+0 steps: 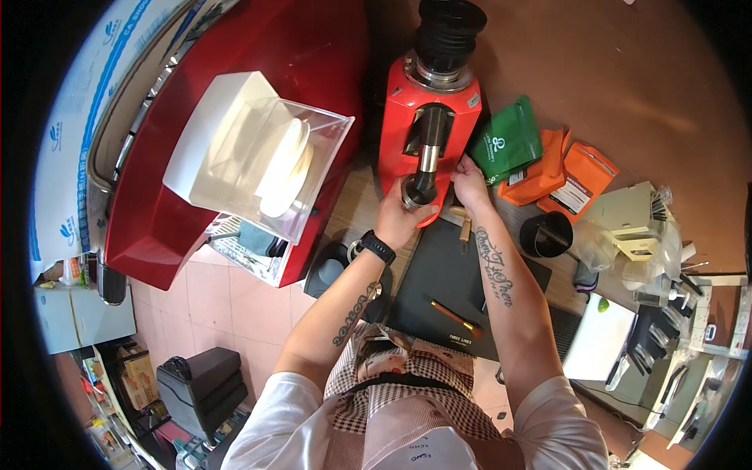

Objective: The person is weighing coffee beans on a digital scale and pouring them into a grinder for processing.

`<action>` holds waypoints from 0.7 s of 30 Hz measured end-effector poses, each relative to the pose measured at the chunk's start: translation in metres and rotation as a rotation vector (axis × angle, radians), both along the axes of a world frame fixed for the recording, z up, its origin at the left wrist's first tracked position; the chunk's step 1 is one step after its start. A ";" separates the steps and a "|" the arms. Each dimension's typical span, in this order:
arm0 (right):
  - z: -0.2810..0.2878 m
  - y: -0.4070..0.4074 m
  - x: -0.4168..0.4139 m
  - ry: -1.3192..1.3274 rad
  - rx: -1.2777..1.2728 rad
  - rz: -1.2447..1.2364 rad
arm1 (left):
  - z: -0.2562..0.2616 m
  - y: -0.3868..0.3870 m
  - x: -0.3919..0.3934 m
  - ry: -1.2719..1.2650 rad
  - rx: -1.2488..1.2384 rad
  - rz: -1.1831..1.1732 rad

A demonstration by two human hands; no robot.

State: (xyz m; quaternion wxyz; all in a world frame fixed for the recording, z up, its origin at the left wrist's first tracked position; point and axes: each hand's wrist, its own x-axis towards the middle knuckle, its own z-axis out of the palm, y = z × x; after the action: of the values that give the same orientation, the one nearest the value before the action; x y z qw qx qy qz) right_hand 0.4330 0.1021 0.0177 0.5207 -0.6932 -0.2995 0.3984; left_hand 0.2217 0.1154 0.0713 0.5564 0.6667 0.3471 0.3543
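A red coffee grinder (396,126) with a black bellows hopper (449,32) stands before me. My left hand (395,218) grips a round metal-rimmed cup (413,200) beneath the grinder's spout (429,158). The thumb lies across the cup's near side, and the inside looks dark. My right hand (470,183) is at the grinder's right side, near its base. Its fingertips are partly hidden, so I cannot tell whether they press or hold anything. Below that hand lies a wooden-handled tool (465,228). A brush (452,316) rests on the black mat (426,273) between my forearms.
At left, a red machine (141,217) carries a clear-fronted box (320,176) of round white papers. Green (508,141) and orange bags (578,176) and a black cup (546,234) stand right of the grinder. Dark round tools (329,273) sit by my left forearm.
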 end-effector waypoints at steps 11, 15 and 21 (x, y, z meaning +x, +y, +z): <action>0.012 -0.079 -0.020 -0.163 -0.053 0.084 | -0.018 0.008 0.005 0.007 0.116 0.030; 0.025 -0.136 -0.067 -0.136 -0.068 0.106 | -0.011 0.009 0.005 0.012 0.106 0.023; 0.043 -0.212 -0.116 -0.287 -0.120 0.300 | -0.013 0.009 0.006 -0.001 0.088 0.039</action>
State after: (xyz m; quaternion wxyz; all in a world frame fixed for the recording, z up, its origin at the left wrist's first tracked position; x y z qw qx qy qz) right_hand 0.3167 -0.1098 0.0607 0.3656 -0.7202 -0.4459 0.3858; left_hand 0.2275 0.1243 0.0582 0.5197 0.6834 0.3439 0.3802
